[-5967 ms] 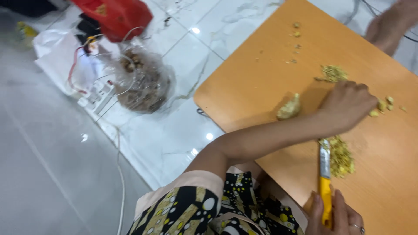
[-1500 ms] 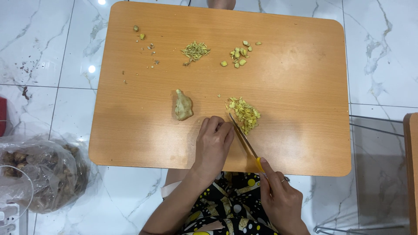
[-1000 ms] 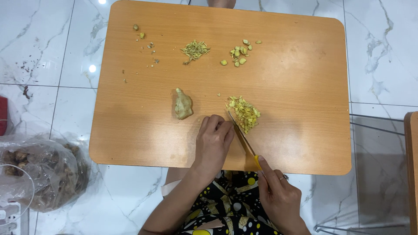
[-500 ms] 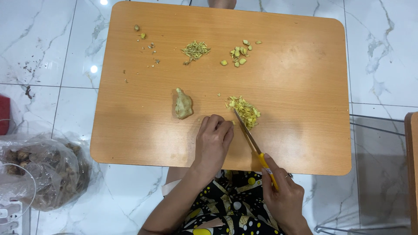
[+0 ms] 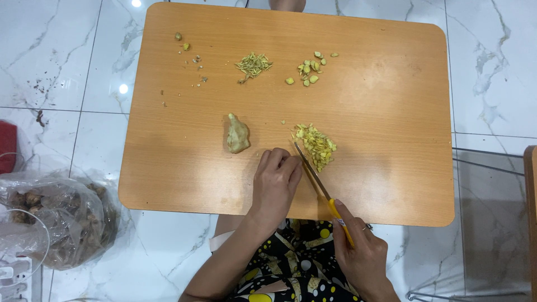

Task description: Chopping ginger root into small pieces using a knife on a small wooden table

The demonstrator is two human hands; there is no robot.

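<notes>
We see a knife point(image 5: 320, 182) with a yellow handle and a thin blade lying diagonally over the near part of the wooden table point(image 5: 391, 140), tip up-left, handle down-right past the table's near edge. Blade tip sits just beside the pile of chopped yellow-green pieces point(image 5: 316, 146), touching or nearly touching its left edge; we can't tell which. Right hand point(image 5: 363, 260) is wrapped closed around the handle, index finger stretched along the top of it, a ring on one finger. Left hand point(image 5: 277, 182) lies palm-down on the table just left of the blade, fingers curled under with the knuckles next to the blade; whether it has anything pinned under the fingertips, we can't tell. Left of that hand and slightly further away, a peeled pale ginger-like chunk point(image 5: 238, 134) sits alone on the wood, apart from hand and pile. Toward the far edge: a small heap of thin slivers point(image 5: 253, 63), and to its right a scatter of small cut bits point(image 5: 310, 66). Far-left corner has a few crumbs and scraps point(image 5: 187, 49). Off the table, on the marble floor point(image 5: 50, 61) at lower left, a clear plastic bag point(image 5: 61, 218) holds brownish knobby roots.
</notes>
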